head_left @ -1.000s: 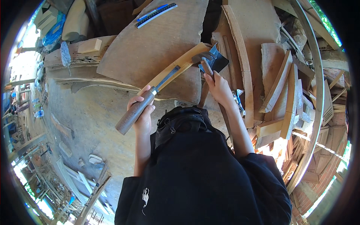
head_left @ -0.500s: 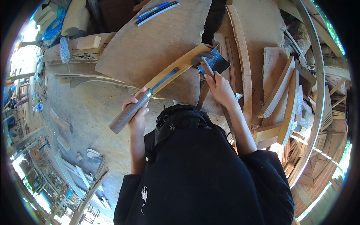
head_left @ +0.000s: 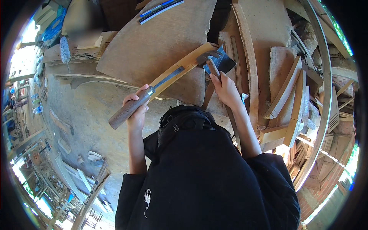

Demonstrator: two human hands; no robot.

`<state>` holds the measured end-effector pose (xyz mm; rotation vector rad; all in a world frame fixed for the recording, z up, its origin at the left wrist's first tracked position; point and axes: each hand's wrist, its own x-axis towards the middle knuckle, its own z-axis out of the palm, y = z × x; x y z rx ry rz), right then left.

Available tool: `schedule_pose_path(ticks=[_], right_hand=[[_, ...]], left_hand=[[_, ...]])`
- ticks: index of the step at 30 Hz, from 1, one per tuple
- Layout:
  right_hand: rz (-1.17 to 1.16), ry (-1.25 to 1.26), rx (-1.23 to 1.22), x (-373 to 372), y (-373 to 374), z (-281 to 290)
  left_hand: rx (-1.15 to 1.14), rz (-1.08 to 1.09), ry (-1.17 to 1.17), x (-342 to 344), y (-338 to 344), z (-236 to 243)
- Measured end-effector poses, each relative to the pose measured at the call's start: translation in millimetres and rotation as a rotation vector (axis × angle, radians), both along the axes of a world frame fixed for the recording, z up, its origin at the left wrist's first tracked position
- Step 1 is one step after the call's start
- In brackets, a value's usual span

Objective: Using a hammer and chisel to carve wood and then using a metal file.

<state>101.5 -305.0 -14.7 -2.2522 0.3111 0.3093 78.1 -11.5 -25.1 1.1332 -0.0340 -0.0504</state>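
Note:
My left hand [head_left: 137, 108] is closed around a chisel [head_left: 128, 109] with a thick wooden handle. Its metal blade slants up to the right, over a narrow light-coloured wooden piece [head_left: 186, 63]. Farther right, my right hand [head_left: 226, 90] grips the wooden handle of a hammer [head_left: 213, 67] close to its dark metal head. The hammer head is at the far end of the narrow wooden piece, beside a dark blue-black sheet [head_left: 225, 61]. Whether the head touches the wood I cannot tell. Under the narrow piece lies a broad wooden slab [head_left: 153, 50].
A blue pen [head_left: 157, 7] and a black ruler [head_left: 161, 10] lie on the slab's far part. Several cut boards [head_left: 285, 88] lean together at the right. A black bag [head_left: 186, 120] is against my front. Wood scraps [head_left: 61, 122] lie on the ground at left.
My left hand and the chisel have shifted slightly left and away from me, and the blade lies at a slightly flatter angle. The hammer and my right hand have hardly moved.

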Motion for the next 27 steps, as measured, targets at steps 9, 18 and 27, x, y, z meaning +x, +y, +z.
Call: schedule_pose_path(ticks=[9, 18, 27], right_hand=[[0.009, -0.055, -0.028, -1.5, 0.4, -5.4], [0.004, -0.023, 0.003, -2.1, -2.3, -7.9], [0.002, -0.012, 0.018, -0.7, -3.2, -9.0]], left_hand=[[0.009, 0.043, 0.011, -2.2, -2.1, 2.4], [0.028, 0.001, 0.011, -1.3, 4.8, -1.5], [0.032, 0.023, 0.03, 1.1, 3.9, -1.5]])
